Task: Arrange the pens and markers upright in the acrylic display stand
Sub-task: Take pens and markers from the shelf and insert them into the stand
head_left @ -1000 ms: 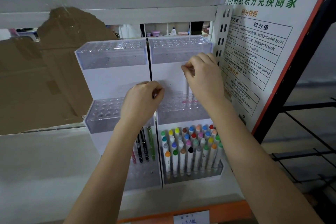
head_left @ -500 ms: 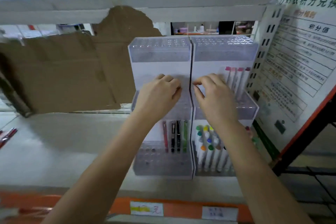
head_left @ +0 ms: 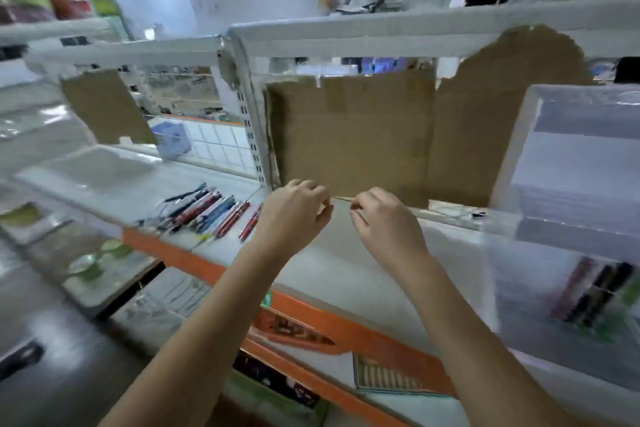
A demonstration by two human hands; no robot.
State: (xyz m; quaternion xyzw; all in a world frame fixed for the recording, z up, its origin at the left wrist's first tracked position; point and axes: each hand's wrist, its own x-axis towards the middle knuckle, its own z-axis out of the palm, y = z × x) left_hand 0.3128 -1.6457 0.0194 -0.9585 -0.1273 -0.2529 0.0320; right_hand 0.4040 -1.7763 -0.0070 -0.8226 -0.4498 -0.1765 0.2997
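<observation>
A: Where is the acrylic display stand (head_left: 568, 204) from your seat?

B: I see it at the far right edge, blurred, standing on the shelf (head_left: 346, 263). A few dark pens (head_left: 595, 291) stand upright in its lower tier; I can't make out more of them through the blur.

A: And the loose ones?

B: A pile of pens and markers (head_left: 204, 210) lies flat on the shelf to the left, red, blue and black barrels side by side, well apart from the stand.

A: The hands?

B: Both hang in mid-frame over the shelf, between the pile and the stand. My left hand (head_left: 294, 215) has its fingers curled loosely in; the right hand (head_left: 384, 222) is curled the same way. Whether either pinches anything, I cannot tell. They sit near each other without touching.

A: Behind them?

B: A sheet of brown cardboard (head_left: 353, 135) stands against the back of the shelf, just beyond the knuckles. An orange rail (head_left: 332, 319) runs along the shelf's near edge.
</observation>
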